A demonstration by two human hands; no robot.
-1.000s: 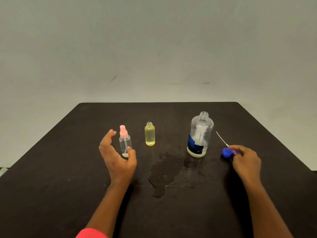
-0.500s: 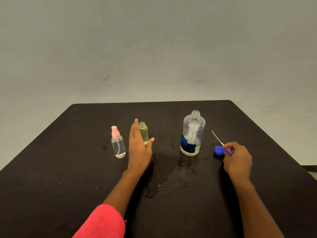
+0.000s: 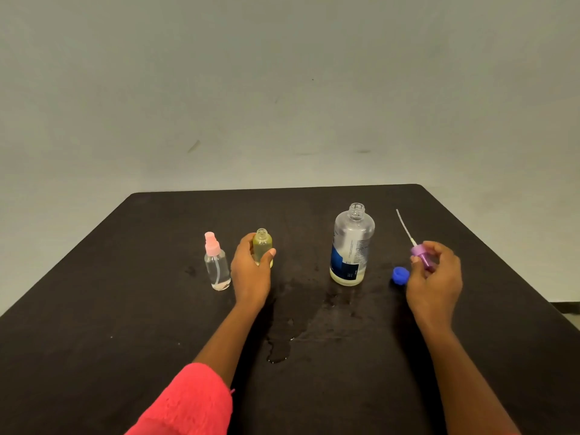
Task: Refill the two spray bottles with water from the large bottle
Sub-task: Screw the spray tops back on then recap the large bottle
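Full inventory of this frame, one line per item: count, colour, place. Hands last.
small clear spray bottle with pink pump top: 1, clear and pink, upright, table left
small yellow-tinted bottle with open neck: 1, yellow, upright, right of the pink-topped one, held
large clear plastic bottle with blue label: 1, clear, uncapped, upright, right of centre
round blue cap: 1, blue, on table right of large bottle
purple spray head with white dip tube: 1, purple, held, far right
water puddle: 1, wet patch, table centre
black table: 1, black, under everything
grey wall: 1, behind
pink-red sleeve: 1, left forearm
left hand: grips yellow-tinted bottle
right hand: pinches spray head
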